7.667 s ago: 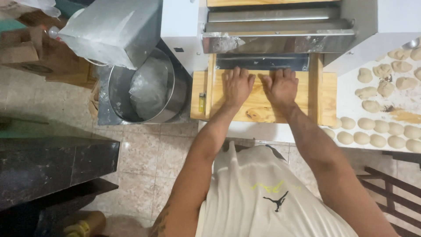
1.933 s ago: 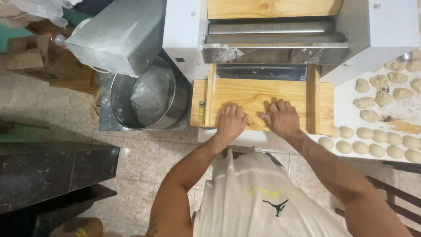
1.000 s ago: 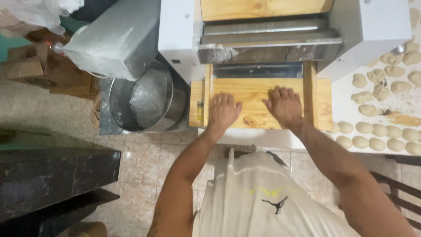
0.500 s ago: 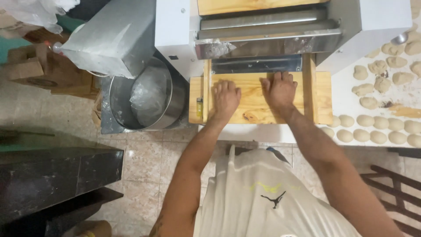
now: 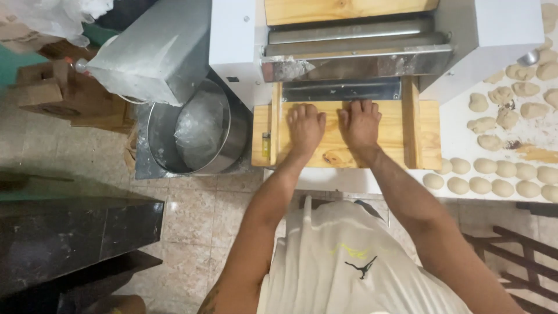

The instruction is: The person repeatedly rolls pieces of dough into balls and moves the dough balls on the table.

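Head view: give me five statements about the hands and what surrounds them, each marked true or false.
1. Both hands, left hand and right hand, lie flat on the wooden board. True.
2. The right hand grips a rolling pin. False: it holds nothing.
3. Dough pieces sit to the right of the board. True.
4. The metal bowl stands to the right of the hands. False: it is to their left.
5. The fingers point toward the steel rollers. True.
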